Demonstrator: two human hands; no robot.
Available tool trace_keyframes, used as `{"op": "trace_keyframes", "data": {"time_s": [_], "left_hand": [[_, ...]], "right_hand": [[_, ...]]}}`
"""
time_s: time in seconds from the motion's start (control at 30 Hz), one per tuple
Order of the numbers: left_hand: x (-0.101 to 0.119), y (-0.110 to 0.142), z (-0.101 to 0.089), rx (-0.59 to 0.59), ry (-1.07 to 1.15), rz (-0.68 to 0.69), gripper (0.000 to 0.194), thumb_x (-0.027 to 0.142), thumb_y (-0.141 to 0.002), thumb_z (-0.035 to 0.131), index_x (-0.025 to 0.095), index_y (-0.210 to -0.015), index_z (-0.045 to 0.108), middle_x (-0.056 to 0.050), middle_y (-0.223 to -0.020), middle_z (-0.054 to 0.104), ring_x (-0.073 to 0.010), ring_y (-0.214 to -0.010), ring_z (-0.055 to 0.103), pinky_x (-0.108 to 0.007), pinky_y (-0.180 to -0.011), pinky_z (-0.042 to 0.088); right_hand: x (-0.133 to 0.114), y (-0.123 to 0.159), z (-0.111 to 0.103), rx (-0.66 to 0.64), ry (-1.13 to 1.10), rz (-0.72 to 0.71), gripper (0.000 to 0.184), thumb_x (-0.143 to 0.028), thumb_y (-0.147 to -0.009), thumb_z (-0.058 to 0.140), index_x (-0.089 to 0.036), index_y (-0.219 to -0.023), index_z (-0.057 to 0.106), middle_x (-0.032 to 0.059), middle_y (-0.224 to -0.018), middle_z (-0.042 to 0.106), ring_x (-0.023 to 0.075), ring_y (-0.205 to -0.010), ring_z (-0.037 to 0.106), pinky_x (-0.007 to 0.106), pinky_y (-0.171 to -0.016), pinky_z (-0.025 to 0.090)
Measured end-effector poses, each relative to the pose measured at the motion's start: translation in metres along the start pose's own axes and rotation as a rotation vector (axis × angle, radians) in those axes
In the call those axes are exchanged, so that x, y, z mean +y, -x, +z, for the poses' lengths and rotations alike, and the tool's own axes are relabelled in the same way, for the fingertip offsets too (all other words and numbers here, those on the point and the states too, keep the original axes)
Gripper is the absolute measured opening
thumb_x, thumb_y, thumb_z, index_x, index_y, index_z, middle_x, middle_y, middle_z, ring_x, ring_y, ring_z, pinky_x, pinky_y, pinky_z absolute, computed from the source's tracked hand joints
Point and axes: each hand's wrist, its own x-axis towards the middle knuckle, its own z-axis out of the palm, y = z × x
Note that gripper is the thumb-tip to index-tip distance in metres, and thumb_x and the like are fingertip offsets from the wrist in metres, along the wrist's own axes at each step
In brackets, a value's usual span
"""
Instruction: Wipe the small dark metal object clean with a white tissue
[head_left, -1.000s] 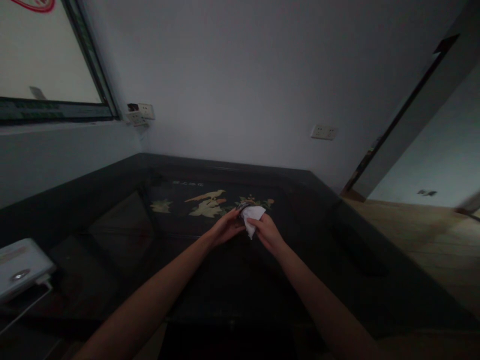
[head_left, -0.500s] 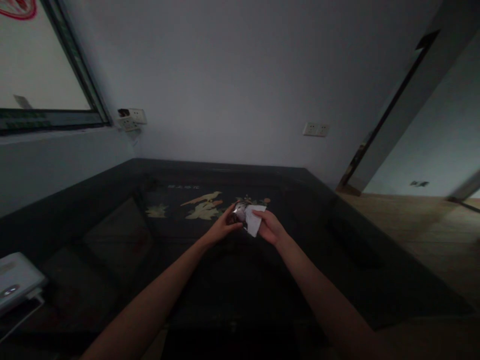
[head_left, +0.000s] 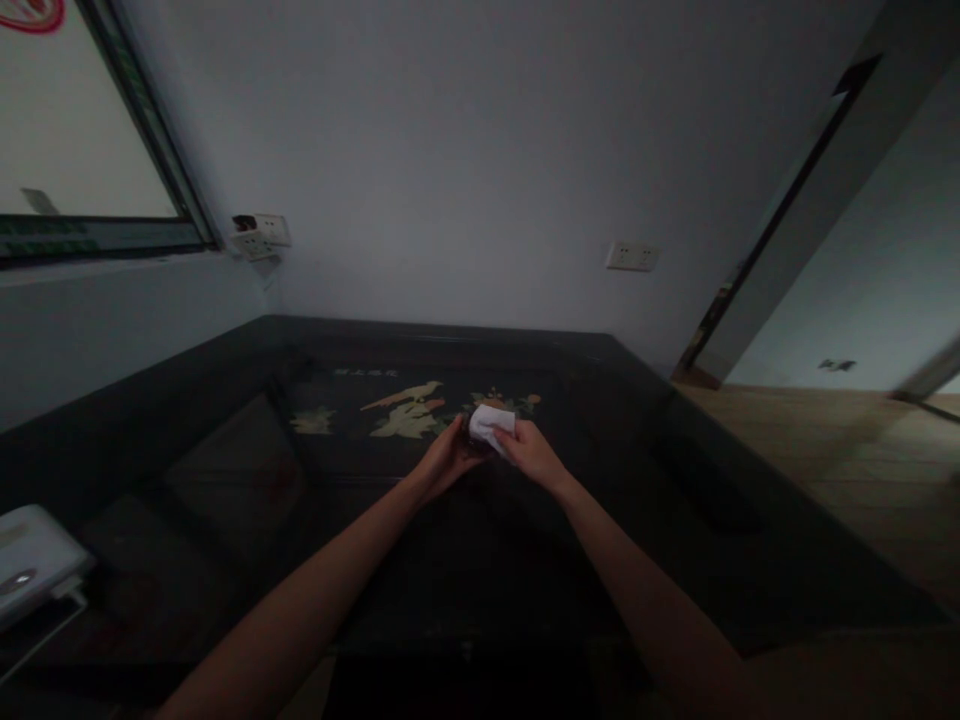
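Observation:
Both my hands meet over the middle of a dark glossy table (head_left: 225, 480) painted with a pale bird and flowers. My right hand (head_left: 529, 452) is closed on a white tissue (head_left: 491, 424) and presses it onto a small shiny object. My left hand (head_left: 444, 458) is curled round that object from the left; the tissue and my fingers hide almost all of it, so I cannot name it. The room is dim.
A white box (head_left: 34, 565) with a cable lies at the table's near left edge. Wall sockets (head_left: 259, 236) sit by a window frame on the left, another socket (head_left: 632, 257) on the far wall. A doorway and wooden floor (head_left: 840, 440) open to the right.
The tissue has gone from hanging beside the shiny object to lying bunched over it, covering it. My hands drew closer together; the camera shifted slightly.

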Motion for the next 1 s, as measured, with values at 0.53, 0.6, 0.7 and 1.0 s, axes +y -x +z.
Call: {"op": "trace_keyframes", "data": {"time_s": [0.53,0.6,0.7,1.0], "left_hand": [[-0.001,0.006,0.003,0.019,-0.057,0.006,0.032,0.033,-0.093,0.050,0.019,-0.120,0.060,-0.009,-0.105,0.069,-0.0166,-0.081,0.065,-0.027,-0.068,0.054],[0.000,0.007,0.004,0.026,-0.066,0.031,0.032,0.032,-0.091,0.054,0.022,-0.121,0.060,-0.008,-0.109,0.068,-0.0166,-0.082,0.065,-0.026,-0.068,0.054],[-0.001,0.007,0.006,0.014,-0.057,0.061,0.034,0.032,-0.088,0.060,0.024,-0.120,0.061,-0.007,-0.114,0.066,-0.0164,-0.087,0.064,-0.025,-0.069,0.054],[-0.004,0.004,0.002,0.077,-0.093,0.115,0.023,0.034,-0.081,0.069,0.019,-0.099,0.067,-0.004,-0.093,0.068,-0.0143,-0.082,0.064,-0.023,-0.071,0.052]], "right_hand": [[-0.015,0.023,0.027,-0.145,0.785,-0.083,0.039,-0.008,-0.086,0.038,-0.010,-0.118,0.060,0.0186,-0.112,0.067,0.0273,-0.101,0.064,0.035,-0.088,0.044],[-0.009,0.021,0.030,-0.075,0.677,-0.028,0.033,-0.012,-0.089,0.039,-0.011,-0.113,0.061,0.0178,-0.102,0.070,0.0267,-0.093,0.066,0.035,-0.084,0.045],[0.004,0.015,0.032,0.031,0.328,0.014,0.024,-0.020,-0.087,0.047,-0.015,-0.102,0.065,0.0110,-0.092,0.071,0.0243,-0.086,0.065,0.034,-0.081,0.047],[0.014,0.007,0.030,0.008,-0.017,0.014,0.025,-0.024,-0.077,0.056,-0.015,-0.099,0.065,0.0044,-0.091,0.070,0.0205,-0.083,0.063,0.031,-0.079,0.047]]}}
